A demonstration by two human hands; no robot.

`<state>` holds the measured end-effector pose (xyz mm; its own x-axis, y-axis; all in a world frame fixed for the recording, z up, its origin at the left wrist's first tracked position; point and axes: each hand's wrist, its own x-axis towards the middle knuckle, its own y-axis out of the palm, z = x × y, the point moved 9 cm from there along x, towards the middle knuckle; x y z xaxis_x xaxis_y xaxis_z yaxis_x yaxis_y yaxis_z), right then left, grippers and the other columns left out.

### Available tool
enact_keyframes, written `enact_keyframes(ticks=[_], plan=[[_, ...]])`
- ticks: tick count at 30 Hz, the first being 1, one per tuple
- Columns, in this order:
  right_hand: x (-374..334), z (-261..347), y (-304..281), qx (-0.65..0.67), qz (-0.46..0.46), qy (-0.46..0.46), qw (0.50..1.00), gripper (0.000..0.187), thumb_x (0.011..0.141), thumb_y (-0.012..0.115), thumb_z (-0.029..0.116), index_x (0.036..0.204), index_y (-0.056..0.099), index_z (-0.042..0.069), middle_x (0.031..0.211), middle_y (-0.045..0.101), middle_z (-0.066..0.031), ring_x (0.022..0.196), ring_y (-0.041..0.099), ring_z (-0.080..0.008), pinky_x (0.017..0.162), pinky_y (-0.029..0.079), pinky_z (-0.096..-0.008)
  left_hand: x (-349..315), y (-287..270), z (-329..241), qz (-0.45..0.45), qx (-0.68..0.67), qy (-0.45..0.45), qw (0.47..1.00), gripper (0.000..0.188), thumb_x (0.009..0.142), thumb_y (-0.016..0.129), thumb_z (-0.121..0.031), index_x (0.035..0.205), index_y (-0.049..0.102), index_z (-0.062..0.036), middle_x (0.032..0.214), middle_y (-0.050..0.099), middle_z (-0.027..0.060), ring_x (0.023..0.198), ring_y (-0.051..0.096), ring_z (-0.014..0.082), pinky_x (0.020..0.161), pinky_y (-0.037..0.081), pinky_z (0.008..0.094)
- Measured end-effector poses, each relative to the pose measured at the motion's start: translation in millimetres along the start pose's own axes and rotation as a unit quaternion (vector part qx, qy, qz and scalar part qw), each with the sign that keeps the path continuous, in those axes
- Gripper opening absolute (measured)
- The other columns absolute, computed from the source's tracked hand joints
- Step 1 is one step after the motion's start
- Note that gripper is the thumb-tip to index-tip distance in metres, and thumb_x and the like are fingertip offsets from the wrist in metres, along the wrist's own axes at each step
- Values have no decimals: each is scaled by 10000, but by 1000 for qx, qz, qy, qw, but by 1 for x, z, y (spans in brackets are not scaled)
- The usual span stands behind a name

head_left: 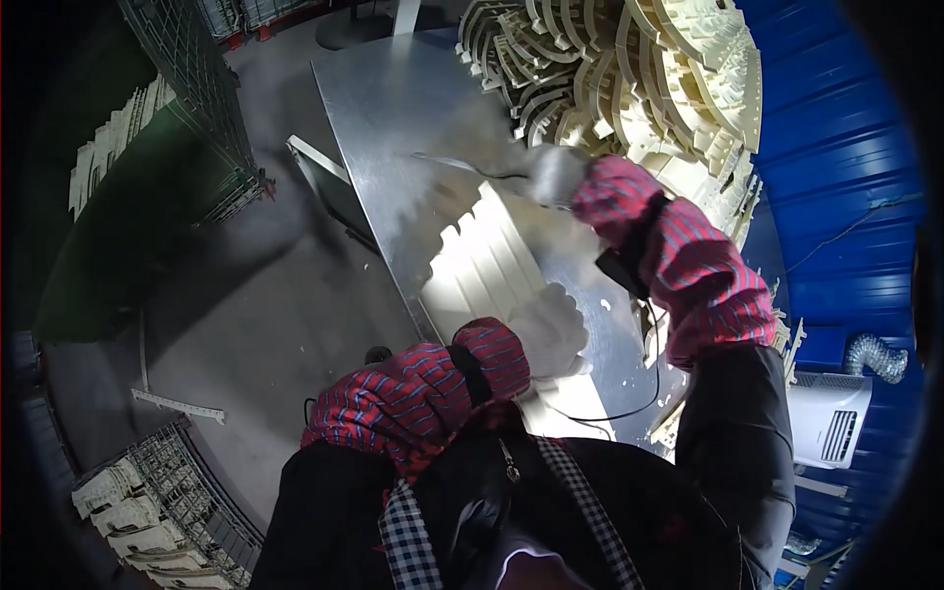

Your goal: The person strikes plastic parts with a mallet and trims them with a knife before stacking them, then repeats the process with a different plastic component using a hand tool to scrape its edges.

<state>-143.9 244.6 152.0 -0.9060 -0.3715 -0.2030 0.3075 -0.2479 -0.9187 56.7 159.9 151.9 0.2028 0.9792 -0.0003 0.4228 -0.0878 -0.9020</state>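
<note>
A cream ribbed plastic panel (484,264) with a stepped edge lies on the metal-topped table (369,108). On its near part rests my left hand (551,329) in a grey-white glove, its fingers bent over the panel. Beyond the panel, my right hand (559,175), also gloved and smeared by motion, is closed around a knife-like tool. The tool's thin blade (447,161) points left above the tabletop; its handle is hidden in the glove. Red striped sleeve covers reach both wrists.
Stacked curved cream parts (639,79) fill the table's far right, beside a blue corrugated wall (836,128). A thin black cable (657,369) hangs near my right forearm. Wire cages (192,88) stand at left; a white appliance (832,418) is at right.
</note>
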Motion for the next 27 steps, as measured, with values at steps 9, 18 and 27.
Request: enact_keyframes(ticks=[9, 18, 27], plan=[[-20, 30, -11, 303, 197, 339, 869, 434, 1006, 586, 216, 1438, 548, 190, 786, 597, 15, 632, 569, -60, 542, 508, -196, -8, -1, 13, 5, -19, -34, 999, 508, 918, 556, -552, 829, 776, -103, 876, 714, 68, 938, 610, 269, 853, 463, 380], [12, 6, -31, 254, 339, 257, 869, 441, 961, 645, 211, 1396, 588, 167, 807, 680, -63, 598, 622, -155, 475, 532, -301, -3, 9, 20, 44, -77, -87, 992, 401, 900, 597, -468, 846, 779, -114, 849, 731, 63, 862, 680, 286, 801, 539, 380], [36, 15, -35, 173, 361, 325, 857, 410, 904, 692, 168, 1313, 663, 180, 829, 700, -86, 609, 645, -177, 515, 552, -308, 19, 47, 29, -36, -13, -150, 988, 188, 795, 677, -303, 806, 772, -142, 796, 718, 27, 769, 693, 242, 647, 534, 400]])
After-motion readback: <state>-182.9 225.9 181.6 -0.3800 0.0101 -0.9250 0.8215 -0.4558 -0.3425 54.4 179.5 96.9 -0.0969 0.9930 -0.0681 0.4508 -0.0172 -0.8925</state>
